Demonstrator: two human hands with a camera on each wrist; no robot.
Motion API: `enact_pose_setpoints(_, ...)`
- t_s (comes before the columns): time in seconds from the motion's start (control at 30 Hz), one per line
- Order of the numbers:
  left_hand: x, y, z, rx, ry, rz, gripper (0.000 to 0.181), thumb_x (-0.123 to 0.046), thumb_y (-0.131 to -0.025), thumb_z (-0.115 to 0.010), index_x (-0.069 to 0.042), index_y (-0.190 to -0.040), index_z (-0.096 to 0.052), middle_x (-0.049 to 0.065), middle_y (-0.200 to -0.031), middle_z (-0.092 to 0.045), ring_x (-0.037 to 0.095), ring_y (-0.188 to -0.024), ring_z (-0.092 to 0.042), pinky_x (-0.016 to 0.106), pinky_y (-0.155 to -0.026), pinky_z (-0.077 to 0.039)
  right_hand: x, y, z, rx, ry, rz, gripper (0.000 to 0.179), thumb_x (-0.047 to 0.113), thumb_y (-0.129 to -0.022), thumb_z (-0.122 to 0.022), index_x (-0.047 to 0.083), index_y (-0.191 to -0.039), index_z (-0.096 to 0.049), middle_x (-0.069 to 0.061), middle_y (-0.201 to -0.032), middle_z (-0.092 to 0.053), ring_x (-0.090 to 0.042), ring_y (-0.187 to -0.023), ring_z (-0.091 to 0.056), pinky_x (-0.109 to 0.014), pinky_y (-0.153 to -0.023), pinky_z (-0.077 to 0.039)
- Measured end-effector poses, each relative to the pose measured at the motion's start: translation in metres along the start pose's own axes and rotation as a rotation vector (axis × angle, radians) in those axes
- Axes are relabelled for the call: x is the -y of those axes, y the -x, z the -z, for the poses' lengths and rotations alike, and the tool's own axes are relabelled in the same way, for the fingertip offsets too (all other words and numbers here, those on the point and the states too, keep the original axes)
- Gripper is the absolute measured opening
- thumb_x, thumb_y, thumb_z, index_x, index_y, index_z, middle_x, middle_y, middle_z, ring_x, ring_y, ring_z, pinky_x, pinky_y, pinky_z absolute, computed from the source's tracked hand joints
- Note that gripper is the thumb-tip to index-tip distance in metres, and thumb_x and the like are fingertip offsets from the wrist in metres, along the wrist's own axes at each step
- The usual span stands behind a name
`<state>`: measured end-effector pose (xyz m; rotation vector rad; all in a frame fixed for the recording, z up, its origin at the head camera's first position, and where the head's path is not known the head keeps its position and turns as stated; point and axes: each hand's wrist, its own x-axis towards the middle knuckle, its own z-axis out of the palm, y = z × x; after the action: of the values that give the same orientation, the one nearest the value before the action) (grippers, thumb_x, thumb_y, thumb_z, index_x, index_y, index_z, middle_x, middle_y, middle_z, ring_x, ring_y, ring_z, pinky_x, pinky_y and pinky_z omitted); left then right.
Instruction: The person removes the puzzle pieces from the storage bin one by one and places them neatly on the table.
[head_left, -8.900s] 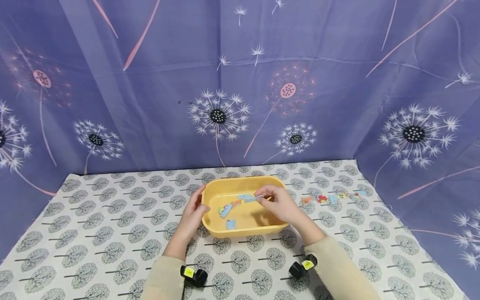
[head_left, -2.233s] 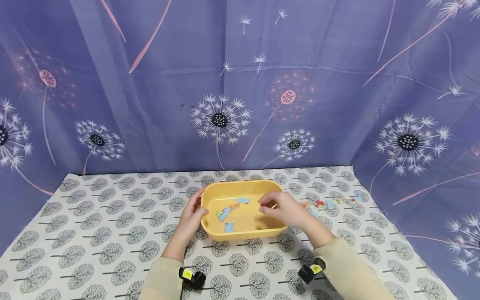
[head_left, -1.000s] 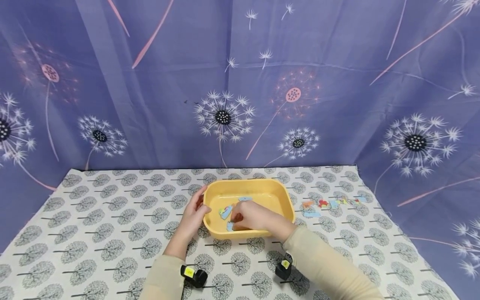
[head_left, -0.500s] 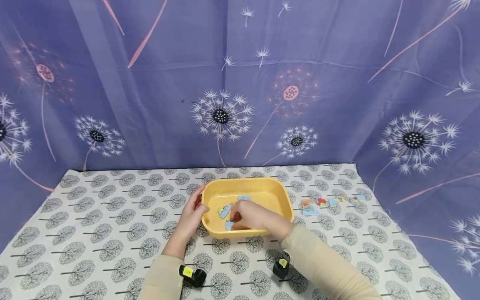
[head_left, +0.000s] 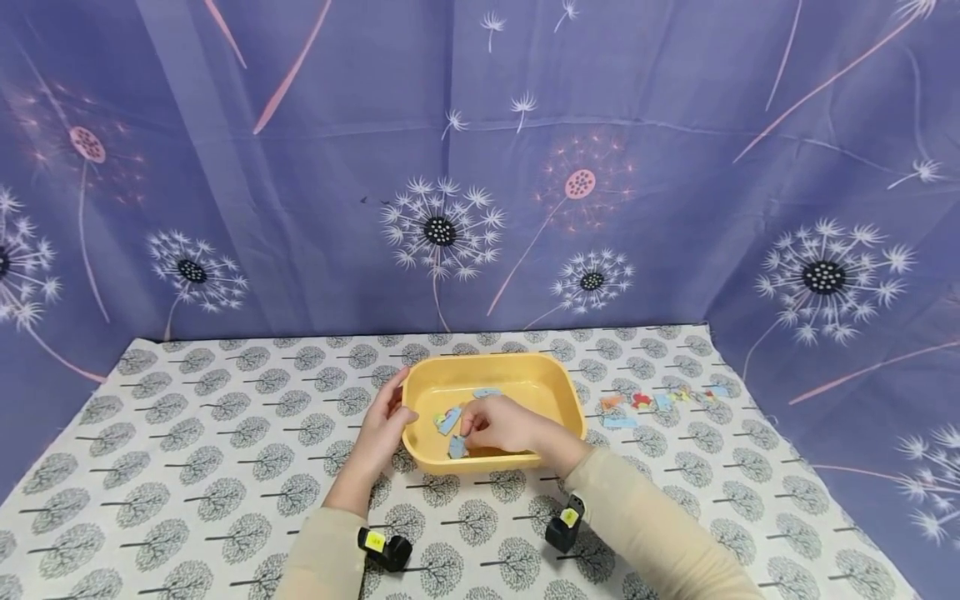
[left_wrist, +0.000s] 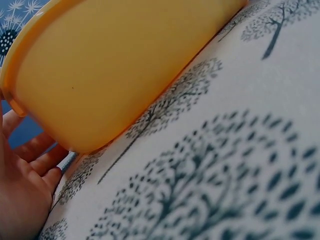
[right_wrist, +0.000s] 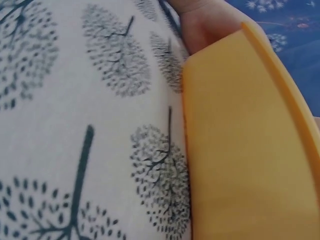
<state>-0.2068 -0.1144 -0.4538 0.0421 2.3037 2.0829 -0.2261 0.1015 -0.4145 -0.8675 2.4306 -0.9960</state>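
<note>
A yellow plastic tub [head_left: 525, 461] stands on the table. My left hand [head_left: 385, 427] grips its left end, thumb at the rim and fingers round the outside; in the left wrist view those fingers [left_wrist: 37, 150] show beside the tub wall. My right hand [head_left: 504, 423] reaches inside with curled fingers, and its fingertips pinch a light-blue jigsaw piece [head_left: 456, 447] near the front left of the tub floor. A blue piece with colored patches [head_left: 450, 420] lies just behind it, and another blue piece [head_left: 487, 392] sits farther back. In the right wrist view the tub wall hides the fingertips.
On the cloth right of the tub, several pieces form a row, among them an orange piece [head_left: 611, 402], a red piece [head_left: 641, 401] and a blue piece [head_left: 663, 402]. A blue strip-shaped piece [head_left: 619, 422] lies in front. A purple curtain [head_left: 315, 208] hangs behind.
Earlier my right hand held a blue strip over the tub; a blue strip now lies on the cloth at right. The right hand has since moved left to the front piece. Left hand stays.
</note>
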Motion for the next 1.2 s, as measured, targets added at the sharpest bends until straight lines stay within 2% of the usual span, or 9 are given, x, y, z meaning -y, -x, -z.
enact_pose_setpoints(0.2, 0.001, -0.001, -0.001, 0.005, 0.022, 0.004, 0.073, -0.001, -0.081, -0.051, -0.019, -0.148, -0.031, 0.016, -0.141, -0.045, 0.031, -0.127, -0.045, 0.044, -0.113, -0.034, -0.002, 0.005, 0.006, -0.043, -0.162, -0.042, 0.010, 0.004, -0.081, -0.067, 0.002, -0.091, -0.067, -0.007, -0.088, -0.068, -0.009, -0.075, -0.060, -0.021, -0.072, -0.055)
enact_pose_setpoints(0.43, 0.002, -0.001, -0.001, 0.014, 0.023, 0.006, 0.072, -0.004, -0.082, -0.052, -0.021, -0.148, -0.030, 0.013, -0.141, -0.044, 0.030, -0.128, -0.045, 0.043, -0.112, -0.036, -0.005, 0.013, 0.011, -0.100, -0.338, -0.110, 0.016, 0.004, -0.083, -0.064, -0.001, -0.097, -0.066, -0.012, -0.091, -0.069, -0.018, -0.072, -0.065, -0.034, -0.067, -0.059)
enact_pose_setpoints(0.73, 0.000, 0.000, 0.000, 0.010, 0.021, -0.006, 0.072, -0.002, -0.081, -0.051, -0.019, -0.148, -0.030, 0.016, -0.140, -0.045, 0.031, -0.127, -0.045, 0.044, -0.113, -0.034, -0.013, 0.031, 0.025, -0.196, -0.394, -0.068, 0.020, 0.005, -0.084, -0.063, -0.006, -0.100, -0.065, -0.018, -0.088, -0.068, -0.015, -0.072, -0.064, -0.028, -0.064, -0.058)
enact_pose_setpoints(1.03, 0.000, 0.002, 0.001, 0.006, 0.021, 0.005, 0.073, -0.003, -0.080, -0.052, -0.020, -0.148, -0.030, 0.014, -0.142, -0.044, 0.030, -0.129, -0.044, 0.044, -0.114, -0.033, -0.020, 0.060, 0.045, -0.346, -0.355, -0.062, 0.020, 0.002, -0.084, -0.062, -0.009, -0.101, -0.064, -0.023, -0.086, -0.067, -0.026, -0.072, -0.066, -0.033, -0.062, -0.060)
enact_pose_setpoints(1.2, 0.001, 0.001, 0.001, 0.001, 0.013, 0.001, 0.073, -0.003, -0.080, -0.052, -0.020, -0.148, -0.030, 0.014, -0.142, -0.044, 0.030, -0.129, -0.044, 0.044, -0.114, -0.032, -0.027, 0.080, 0.053, -0.447, -0.346, -0.063, 0.020, 0.005, -0.085, -0.063, -0.007, -0.100, -0.064, -0.027, -0.089, -0.065, -0.017, -0.070, -0.065, -0.035, -0.060, -0.059)
